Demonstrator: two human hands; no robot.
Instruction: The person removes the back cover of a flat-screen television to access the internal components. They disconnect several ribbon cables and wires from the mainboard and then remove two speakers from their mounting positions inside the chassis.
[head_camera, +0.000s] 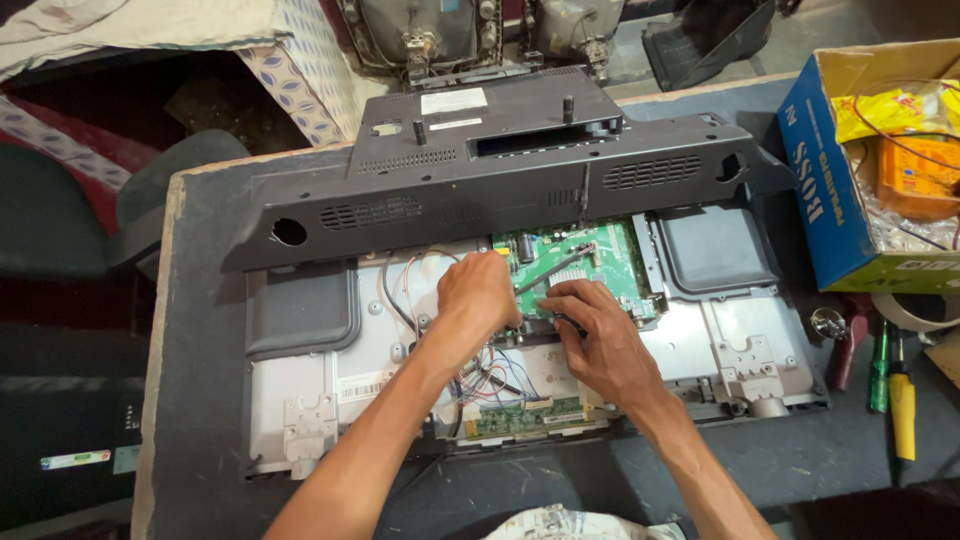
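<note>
An opened flat television (330, 395) lies face down on the dark table, its black back cover (480, 185) tilted up at the far side. A green circuit board (600, 262) sits in the middle of the metal chassis. My left hand (480, 290) is curled at the board's left edge, closed around a thin grey strip (565, 262) that slants up across the board. My right hand (592, 330) rests just right of it, fingertips pressed on the board's lower left edge. What those fingertips pinch is hidden. Coloured wires (490, 380) run below both hands to a narrow green board (525, 412).
A blue cardboard box (825, 190) of parts and wires stands at the right. Beside it lie a green screwdriver (878, 370), a yellow-handled tool (903, 405) and a roll of tape (915, 312). Old tube sets (420, 35) stand behind the table. A grey chair (160, 185) is at the left.
</note>
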